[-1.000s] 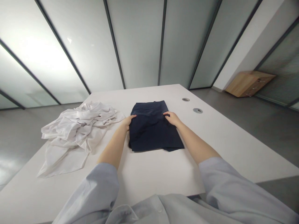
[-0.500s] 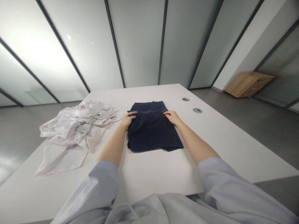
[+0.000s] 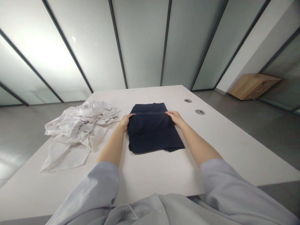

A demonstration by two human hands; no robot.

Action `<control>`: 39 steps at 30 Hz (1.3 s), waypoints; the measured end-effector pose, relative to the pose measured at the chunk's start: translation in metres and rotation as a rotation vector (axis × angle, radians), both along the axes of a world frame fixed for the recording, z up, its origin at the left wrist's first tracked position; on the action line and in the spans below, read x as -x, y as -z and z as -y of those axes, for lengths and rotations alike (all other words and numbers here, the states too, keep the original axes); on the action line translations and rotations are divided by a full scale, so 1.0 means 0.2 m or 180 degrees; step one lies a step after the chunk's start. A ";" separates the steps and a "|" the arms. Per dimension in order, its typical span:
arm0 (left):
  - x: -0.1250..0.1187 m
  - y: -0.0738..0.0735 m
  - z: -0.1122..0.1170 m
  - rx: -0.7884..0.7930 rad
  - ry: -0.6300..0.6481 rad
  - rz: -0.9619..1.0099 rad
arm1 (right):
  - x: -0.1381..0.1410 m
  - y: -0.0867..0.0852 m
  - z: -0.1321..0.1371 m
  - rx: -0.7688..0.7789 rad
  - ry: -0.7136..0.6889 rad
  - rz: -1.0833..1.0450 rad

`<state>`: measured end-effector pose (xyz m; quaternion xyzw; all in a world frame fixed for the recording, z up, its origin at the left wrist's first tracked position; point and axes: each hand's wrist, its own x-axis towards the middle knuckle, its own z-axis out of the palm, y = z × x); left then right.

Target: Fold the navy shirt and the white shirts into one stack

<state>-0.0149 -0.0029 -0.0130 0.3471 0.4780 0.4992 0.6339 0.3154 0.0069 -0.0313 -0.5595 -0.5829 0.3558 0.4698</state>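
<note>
A dark navy folded garment (image 3: 153, 132), its exact kind unclear, lies on the white table (image 3: 161, 175) in front of me. My left hand (image 3: 126, 121) is closed on its left edge, thumb on top and the other fingers mostly hidden at the side. On the opposite edge, my right hand (image 3: 175, 118) pinches the cloth between thumb and fingers. Between the two hands the fabric forms a straight raised ridge across its width. Beyond that ridge, the far part of the garment lies flat.
Crumpled white cloth (image 3: 82, 125) is heaped on the table's left side, partly hanging toward the left edge. Two round cable holes, one being the nearer grommet (image 3: 200, 112), are set at the right. A wooden cabinet (image 3: 254, 86) stands on the floor beyond.
Both hands have gripped the garment's sides more firmly, and the cloth between them has lifted into a ridge. The view has shifted slightly left.
</note>
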 end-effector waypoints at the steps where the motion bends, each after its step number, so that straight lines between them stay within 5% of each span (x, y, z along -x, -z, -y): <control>1: 0.00 0.00 0.00 0.0038 0.0036 0.0000 | 0.00 -0.01 0.01 0.0089 -0.0044 -0.0055; 5: 0.02 -0.02 0.03 -0.0131 0.0283 -0.0154 | -0.02 -0.06 0.05 0.0385 -0.0533 0.0093; 14: 0.08 -0.10 -0.02 -0.0574 0.0946 -0.1029 | -0.07 -0.19 0.01 0.0004 -0.1147 0.1377; 20: 0.13 -0.32 -0.24 -0.0811 0.0934 -0.2517 | -0.05 -0.34 -0.17 -0.0012 -0.1012 0.2091; 24: 0.10 -0.50 -0.39 -0.1546 0.0793 -0.4005 | -0.02 -0.49 -0.33 -0.0050 -0.0609 0.2684; 27: 0.07 -0.63 -0.46 -0.2259 0.0400 -0.4951 | -0.02 -0.61 -0.44 -0.0517 -0.0062 0.2811; 31: 0.06 -0.76 -0.50 -0.2811 -0.0359 -0.5239 | -0.05 -0.74 -0.53 -0.1536 0.0502 0.2679; 35: 0.07 -0.68 -0.39 -0.2827 -0.0144 -0.4990 | -0.08 -0.68 -0.40 -0.2036 0.0444 0.2630; 39: 0.10 -0.38 -0.14 -0.2148 0.0678 -0.4504 | -0.06 -0.38 -0.11 -0.1599 -0.0357 0.2815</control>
